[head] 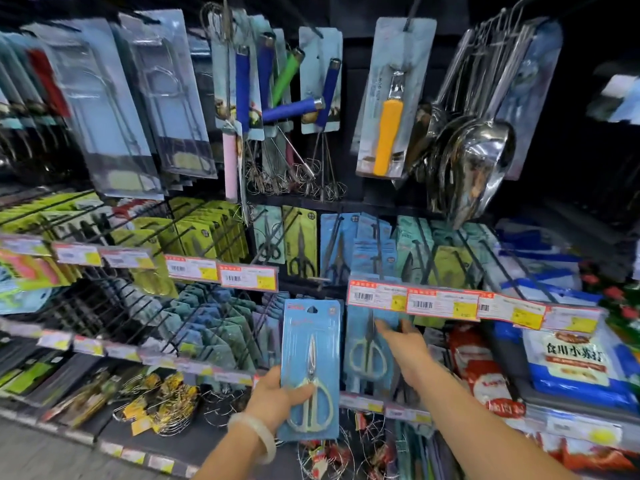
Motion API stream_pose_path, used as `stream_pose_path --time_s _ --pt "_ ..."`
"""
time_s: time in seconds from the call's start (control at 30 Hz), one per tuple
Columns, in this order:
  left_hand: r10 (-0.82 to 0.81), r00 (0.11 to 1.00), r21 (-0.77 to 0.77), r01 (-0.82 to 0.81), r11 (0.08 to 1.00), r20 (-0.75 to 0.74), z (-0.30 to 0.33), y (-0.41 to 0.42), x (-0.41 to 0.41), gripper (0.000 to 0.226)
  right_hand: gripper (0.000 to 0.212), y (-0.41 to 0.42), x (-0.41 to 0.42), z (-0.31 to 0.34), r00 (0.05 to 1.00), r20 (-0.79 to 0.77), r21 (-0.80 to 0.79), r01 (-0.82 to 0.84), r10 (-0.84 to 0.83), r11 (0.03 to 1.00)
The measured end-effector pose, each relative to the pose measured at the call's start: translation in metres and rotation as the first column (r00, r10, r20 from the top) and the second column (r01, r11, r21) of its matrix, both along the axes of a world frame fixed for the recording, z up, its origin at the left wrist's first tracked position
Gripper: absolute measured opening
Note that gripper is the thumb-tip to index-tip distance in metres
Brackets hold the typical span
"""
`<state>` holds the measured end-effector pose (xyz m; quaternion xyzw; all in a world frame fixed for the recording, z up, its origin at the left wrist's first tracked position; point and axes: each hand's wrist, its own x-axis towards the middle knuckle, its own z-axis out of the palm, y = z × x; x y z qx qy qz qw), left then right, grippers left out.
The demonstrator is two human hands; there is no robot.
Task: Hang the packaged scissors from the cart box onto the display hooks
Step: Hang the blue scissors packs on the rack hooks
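Observation:
My left hand grips a blue blister pack of scissors by its lower half and holds it upright in front of the shelf. The pack's hang hole is at the top, just under the row of price tags. My right hand reaches forward with fingers apart and touches another blue scissors pack that hangs on a display hook, below a price tag strip. More packaged scissors hang on hooks in the row above. The cart box is out of view.
Long black hooks jut out at the left with green and teal packs. Whisks, a peeler and steel ladles hang above. Bagged goods lie at the right; wire items fill the bottom shelf.

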<state>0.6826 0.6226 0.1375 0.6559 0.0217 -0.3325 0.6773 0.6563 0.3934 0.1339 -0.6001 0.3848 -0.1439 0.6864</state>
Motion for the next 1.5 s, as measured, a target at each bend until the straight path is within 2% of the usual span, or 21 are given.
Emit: stream_pose_path --time_s 0.1,0.17,0.2,0.27,0.33,0.4,0.5,0.63,0.7,0.83,0.9,1.0,1.1,1.23,1.27,1.37,1.43,1.5 --pt "-0.048 0.999 0.019 0.047 0.999 0.010 -0.004 -0.001 0.004 0.034 0.048 0.006 -0.006 0.001 0.973 -0.222 -0.196 0.013 -0.057 0.981" --pt "-0.073 0.997 0.030 0.073 0.997 0.004 -0.010 -0.007 0.007 0.034 0.043 0.012 -0.019 0.001 0.964 -0.263 -0.302 -0.111 0.029 0.947" --pt "-0.093 0.996 0.028 0.093 0.995 0.008 -0.015 -0.010 0.008 0.032 0.040 0.016 -0.027 0.002 0.959 -0.252 -0.313 -0.209 0.131 0.927" --pt "-0.139 0.990 0.026 0.139 0.990 0.021 -0.018 -0.019 0.004 0.029 0.028 0.032 -0.042 0.005 0.898 -0.212 -0.206 -0.426 0.385 0.881" --pt "-0.170 0.985 0.018 0.169 0.985 0.006 -0.021 -0.029 0.000 0.028 0.013 0.044 -0.048 0.001 0.859 -0.135 -0.140 -0.509 0.493 0.849" --pt "-0.196 0.980 0.043 0.194 0.980 0.032 -0.026 -0.037 -0.001 0.030 0.008 0.045 -0.050 -0.005 0.905 -0.079 -0.175 -0.425 0.418 0.888" --pt "-0.210 0.967 0.056 0.204 0.977 0.144 -0.025 -0.051 -0.002 0.058 0.011 0.039 -0.055 0.000 0.949 -0.012 -0.183 -0.312 0.315 0.932" --pt "-0.236 0.951 0.064 0.227 0.972 0.202 0.003 -0.072 -0.002 0.041 0.015 0.030 -0.054 0.013 0.965 0.032 -0.268 -0.241 0.259 0.933" --pt "-0.229 0.949 0.099 0.212 0.972 0.218 0.007 -0.081 0.007 0.062 0.014 0.025 -0.049 0.021 0.974 0.075 -0.296 -0.184 0.215 0.937" --pt "-0.232 0.947 0.148 0.202 0.968 0.222 0.007 -0.094 0.021 0.057 0.017 0.021 -0.041 0.031 0.977 0.103 -0.322 -0.144 0.185 0.936" --pt "-0.273 0.935 0.176 0.236 0.956 0.227 0.006 -0.094 0.022 0.047 0.018 0.022 -0.041 0.028 0.983 0.060 -0.317 -0.147 0.174 0.937" --pt "-0.284 0.938 0.196 0.246 0.949 0.199 -0.009 -0.092 0.025 0.044 0.018 0.024 -0.043 0.021 0.985 0.018 -0.306 -0.157 0.171 0.939" --pt "-0.313 0.925 0.232 0.262 0.937 0.218 -0.013 -0.091 0.026 0.022 0.016 0.024 -0.042 0.013 0.990 -0.017 -0.320 -0.140 0.143 0.937" --pt "-0.328 0.910 0.268 0.260 0.928 0.253 -0.009 -0.093 0.028 0.019 0.012 0.019 -0.033 0.001 0.990 -0.081 -0.359 -0.138 0.116 0.923" --pt "-0.346 0.902 0.310 0.261 0.914 0.260 -0.008 -0.094 0.028 0.025 0.015 0.016 -0.030 -0.002 0.988 -0.108 -0.375 -0.141 0.108 0.916" --pt "-0.401 0.884 0.385 0.291 0.876 0.242 -0.005 -0.092 0.022 0.065 0.047 0.009 -0.026 -0.009 0.969 -0.243 -0.480 -0.161 0.046 0.863" --pt "-0.539 0.801 0.519 0.354 0.778 0.262 -0.009 -0.092 0.013 0.075 0.057 0.009 -0.035 -0.011 0.936 -0.353 -0.560 -0.209 -0.003 0.802" --pt "-0.682 0.677 0.671 0.373 0.641 0.276 -0.016 -0.096 0.002 0.077 0.055 0.012 -0.050 -0.017 0.903 -0.428 -0.605 -0.269 -0.022 0.749"
